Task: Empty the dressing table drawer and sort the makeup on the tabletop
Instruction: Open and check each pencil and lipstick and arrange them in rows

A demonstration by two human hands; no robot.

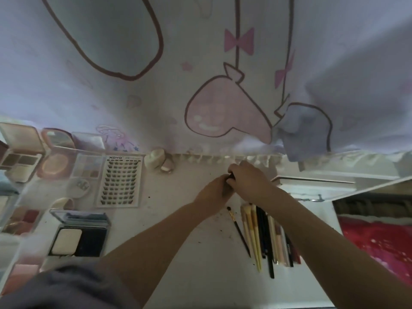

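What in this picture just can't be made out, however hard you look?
Head view only:
- The small dark item: covered by the left hand and right hand; its kind is unclear.
- The brushes and pencils: upper ends hidden under the right forearm.
- The palettes at the left: cut off by the frame edge and blurred.

My feed is dim and flat, with a cool grey-violet cast and no hard shadows; only a faint one lies under the hands (234, 184). The whole frame is soft. Wide-angle bending curves the tabletop (189, 253) edges, and the palettes (22, 159) at the left edge smear badly. The curtain (200, 63) looks washed out. The sleeve (66, 288) at the bottom-left corner is blurred.
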